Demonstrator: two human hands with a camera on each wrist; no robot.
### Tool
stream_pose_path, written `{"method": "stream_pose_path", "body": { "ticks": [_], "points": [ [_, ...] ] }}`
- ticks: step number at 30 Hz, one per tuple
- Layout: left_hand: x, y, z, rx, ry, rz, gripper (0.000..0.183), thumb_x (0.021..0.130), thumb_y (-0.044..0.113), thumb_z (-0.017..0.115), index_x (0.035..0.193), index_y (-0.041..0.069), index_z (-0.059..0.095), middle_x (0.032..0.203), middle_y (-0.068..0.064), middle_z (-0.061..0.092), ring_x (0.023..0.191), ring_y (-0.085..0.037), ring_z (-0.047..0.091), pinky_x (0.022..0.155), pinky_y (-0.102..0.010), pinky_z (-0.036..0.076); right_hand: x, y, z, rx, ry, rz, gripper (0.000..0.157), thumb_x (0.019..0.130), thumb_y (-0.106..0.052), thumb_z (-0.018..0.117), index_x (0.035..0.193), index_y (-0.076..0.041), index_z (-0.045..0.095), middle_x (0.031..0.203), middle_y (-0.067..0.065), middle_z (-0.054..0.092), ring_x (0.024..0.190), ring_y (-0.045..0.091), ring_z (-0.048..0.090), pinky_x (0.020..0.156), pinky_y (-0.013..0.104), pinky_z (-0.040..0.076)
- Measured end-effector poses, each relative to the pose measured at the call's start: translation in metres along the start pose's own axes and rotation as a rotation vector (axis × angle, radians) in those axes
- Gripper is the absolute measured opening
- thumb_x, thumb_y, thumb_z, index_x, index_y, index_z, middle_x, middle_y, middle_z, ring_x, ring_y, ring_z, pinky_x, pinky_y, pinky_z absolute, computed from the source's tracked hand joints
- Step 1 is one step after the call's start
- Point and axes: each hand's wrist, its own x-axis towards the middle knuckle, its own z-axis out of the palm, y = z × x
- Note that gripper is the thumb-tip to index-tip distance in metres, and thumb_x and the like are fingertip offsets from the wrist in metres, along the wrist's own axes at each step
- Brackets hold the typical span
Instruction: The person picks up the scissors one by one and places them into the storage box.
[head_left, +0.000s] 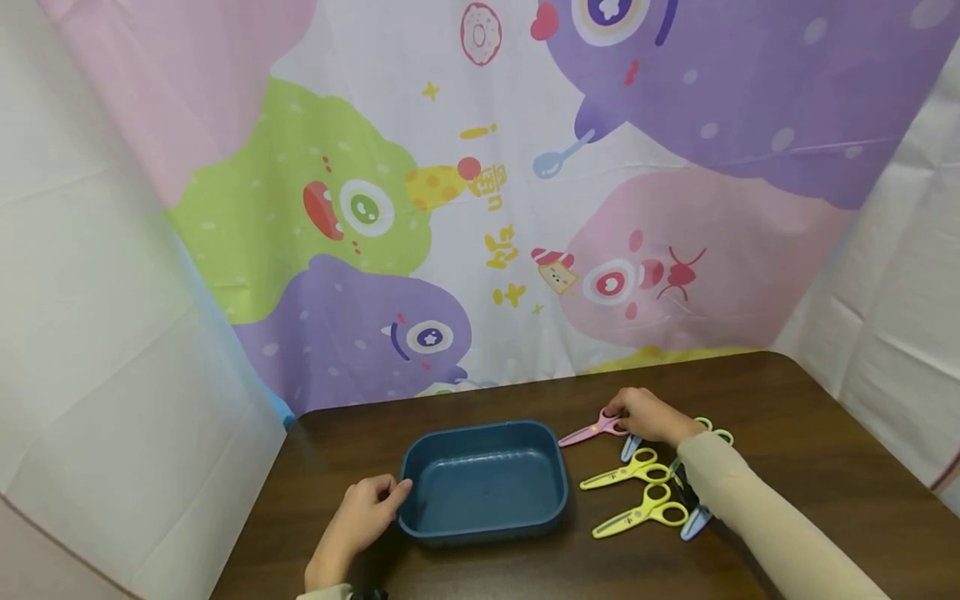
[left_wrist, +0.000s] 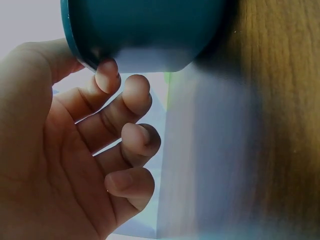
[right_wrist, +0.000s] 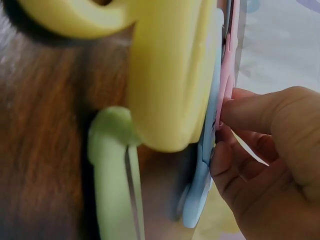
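A dark teal plastic tray [head_left: 483,492] with rounded corners stands on the table, and its inside shows no contents. My left hand [head_left: 362,510] pinches its left rim between thumb and index finger, the other fingers loosely curled below the tray in the left wrist view. To the right of the tray, my right hand [head_left: 654,417] pinches the handle of a pair of pink scissors [head_left: 588,432], whose tip points at the tray. Blue scissors [right_wrist: 201,175] lie right beside the pink handle, partly under my right hand in the head view.
Two pairs of yellow scissors [head_left: 633,522] lie between the tray and my right forearm. Green scissors [head_left: 723,436] and another blue pair [head_left: 696,523] are partly hidden by the sleeve [head_left: 750,500]. A cartoon-printed curtain [head_left: 517,333] hangs behind the brown table [head_left: 465,575].
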Motion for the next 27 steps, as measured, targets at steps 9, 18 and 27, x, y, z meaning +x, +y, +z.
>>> {"method": "stream_pose_path", "body": {
  "ticks": [9,18,27],
  "points": [
    [0.0017,-0.0005,-0.0005,0.010,0.000,0.007,0.038,0.103,0.033,0.063,0.071,0.014,0.056,0.060,0.003,0.053,0.055,-0.011,0.047,0.057,-0.026,0.039,0.0044,-0.0043,-0.0013,-0.014,-0.028,0.040,0.014,0.083,0.008,0.077,0.096,0.003,0.079,0.097,0.015,0.077,0.096,0.033,0.072,0.081,0.042,0.059],
    [0.0017,-0.0006,0.0004,0.020,0.008,0.011,0.038,0.103,0.033,0.063,0.070,0.015,0.056,0.060,0.004,0.053,0.056,-0.010,0.048,0.058,-0.025,0.039,0.0036,-0.0054,-0.0027,-0.015,0.014,-0.006,0.016,0.079,0.011,0.077,0.091,0.001,0.080,0.093,0.014,0.075,0.090,0.032,0.070,0.079,0.044,0.059],
    [0.0023,-0.0027,0.0005,0.018,0.004,0.018,0.040,0.103,0.034,0.063,0.069,0.015,0.056,0.059,0.004,0.053,0.055,-0.009,0.047,0.057,-0.025,0.039,0.0062,0.0017,0.0019,0.002,0.021,-0.028,0.016,0.080,0.012,0.075,0.090,0.000,0.080,0.092,0.011,0.076,0.089,0.028,0.070,0.076,0.040,0.059]
  ]
}}
